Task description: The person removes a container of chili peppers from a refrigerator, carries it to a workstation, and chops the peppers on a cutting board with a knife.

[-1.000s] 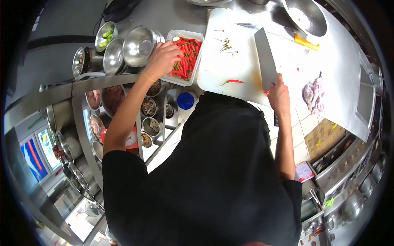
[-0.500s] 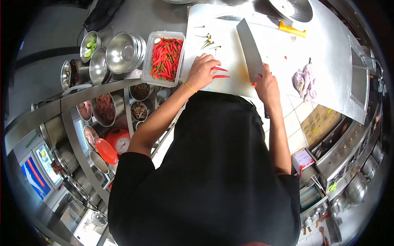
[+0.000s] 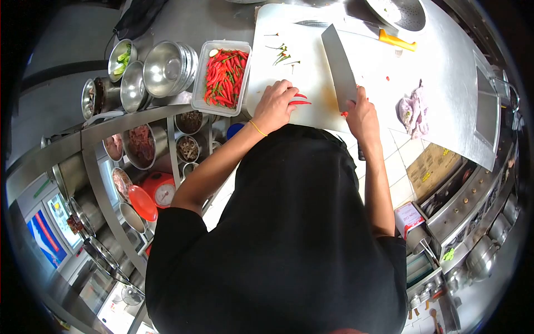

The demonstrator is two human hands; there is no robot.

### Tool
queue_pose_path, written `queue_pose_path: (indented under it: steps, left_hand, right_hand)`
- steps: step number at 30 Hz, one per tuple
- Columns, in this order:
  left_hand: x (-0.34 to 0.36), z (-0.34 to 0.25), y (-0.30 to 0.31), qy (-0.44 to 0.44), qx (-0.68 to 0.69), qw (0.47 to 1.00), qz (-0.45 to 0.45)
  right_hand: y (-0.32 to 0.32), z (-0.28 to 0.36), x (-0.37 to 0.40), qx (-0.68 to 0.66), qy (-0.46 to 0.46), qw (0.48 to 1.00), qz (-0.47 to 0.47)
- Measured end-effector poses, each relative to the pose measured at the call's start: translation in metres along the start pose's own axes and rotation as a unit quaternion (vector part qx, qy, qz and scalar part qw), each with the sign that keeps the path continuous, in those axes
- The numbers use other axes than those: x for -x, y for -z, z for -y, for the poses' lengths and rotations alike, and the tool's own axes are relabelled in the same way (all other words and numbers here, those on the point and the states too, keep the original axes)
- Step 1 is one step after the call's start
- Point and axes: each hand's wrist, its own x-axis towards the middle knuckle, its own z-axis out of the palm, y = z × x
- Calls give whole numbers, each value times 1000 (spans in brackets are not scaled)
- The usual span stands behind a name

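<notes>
My left hand is at the near left of the white cutting board, its fingers curled over red chilies whose tips point right. How many lie under the fingers is hidden. My right hand grips a broad cleaver by its handle, the blade pointing away from me over the board. Small red chili pieces show beside the blade near that hand. Cut green chili stems lie scattered farther up the board. Left of the board stands a clear plastic tub full of red chilies.
A yellow-handled knife lies at the board's far edge, near a metal colander. On the steel counter at right rests a pale purplish piece of food. Stacked metal bowls stand at left, above a shelf rail.
My left hand has shifted slightly toward me, and its fingers now cover the ends of the chilies. The cleaver and my right hand have hardly moved.
</notes>
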Motion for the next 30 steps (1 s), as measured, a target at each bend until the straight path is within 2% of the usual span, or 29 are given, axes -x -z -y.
queue_pose_path:
  steps: [4, 11, 13, 16, 20, 22, 26, 30]
  left_hand:
    - [-8, -6, -21, 0, 11, 1000, 6]
    - [-27, -28, -46, -35, 25, 999, 10]
    - [-24, -33, -43, -12, 58, 997, -48]
    - [-23, -28, -43, -13, 36, 999, -32]
    - [-32, -30, -58, -37, 74, 996, -34]
    - [-36, -34, -62, -55, 108, 990, -72]
    - [-37, -25, -70, -69, 103, 988, -92]
    - [-36, -21, -72, -99, 136, 980, -103]
  right_hand:
    - [1, 1, -1, 0, -22, 1000, 7]
    - [3, 8, 1, 44, -6, 999, 19]
    - [1, 9, 3, 60, 31, 998, -10]
    - [-2, 13, 3, 57, 24, 998, -2]
    - [3, 22, 5, 60, -4, 998, 13]
    - [11, 28, 9, 74, -2, 997, 20]
    - [24, 36, 17, 113, -16, 991, 64]
    - [-1, 33, 2, 88, -6, 996, 6]
